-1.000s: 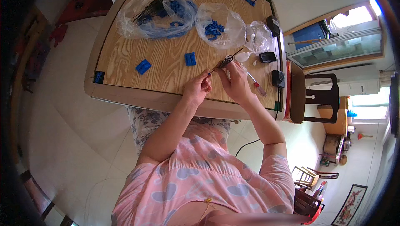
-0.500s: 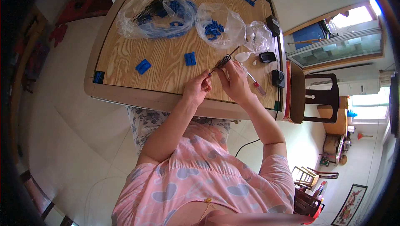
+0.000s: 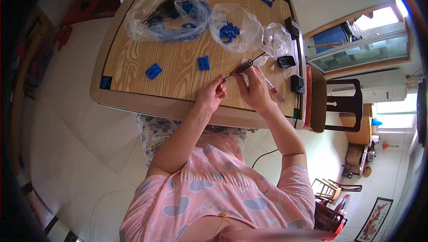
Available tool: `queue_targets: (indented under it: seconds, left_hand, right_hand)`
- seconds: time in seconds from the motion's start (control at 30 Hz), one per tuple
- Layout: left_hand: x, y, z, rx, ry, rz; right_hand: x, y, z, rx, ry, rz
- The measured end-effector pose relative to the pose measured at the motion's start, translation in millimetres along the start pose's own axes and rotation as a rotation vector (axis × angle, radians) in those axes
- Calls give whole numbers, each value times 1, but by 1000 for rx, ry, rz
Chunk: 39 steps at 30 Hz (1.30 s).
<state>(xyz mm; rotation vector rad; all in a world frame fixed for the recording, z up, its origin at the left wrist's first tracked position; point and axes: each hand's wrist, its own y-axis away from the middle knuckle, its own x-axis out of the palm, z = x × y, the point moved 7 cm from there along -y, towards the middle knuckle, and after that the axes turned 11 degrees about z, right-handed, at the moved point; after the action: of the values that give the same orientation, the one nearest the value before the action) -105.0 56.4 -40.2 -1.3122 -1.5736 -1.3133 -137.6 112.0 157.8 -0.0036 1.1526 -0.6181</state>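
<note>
Two hands meet over the near edge of the wooden table (image 3: pixel 133 70): our right hand (image 3: pixel 255 88) is closed around the dark coiled spring (image 3: pixel 244 66), while our left hand (image 3: pixel 214 96) pinches a small blue piece (image 3: pixel 224 78) at its lower tip, likely to steady it. Its long axis slants up and away rightward. Beyond the grip lie plastic bags (image 3: pixel 232 30) of blue parts.
</note>
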Motion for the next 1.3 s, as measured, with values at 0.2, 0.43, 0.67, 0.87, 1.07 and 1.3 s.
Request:
queue_targets:
  seconds: [0.2,0.43,0.67,0.87,1.07,1.3]
  left_hand:
    - [2,1,0,3,-4,-3]
    - [-3,0,2,-10,43,2]
    - [1,0,1,0,2,7]
    - [-2,-2,2,-16,44,21]
    - [-2,-1,1,0,31,33]
    - [-2,-1,1,-5,23,15]
  right_hand:
    - [2,-1,-3,2,-9,11]
    - [3,-1,-2,-5,-23,12]
    - [4,0,-4,-23,-28,8]
    - [7,0,-5,-21,-11,36]
    - [10,1,-5,-30,-8,56]
    - [11,0,-7,-1,-5,58]
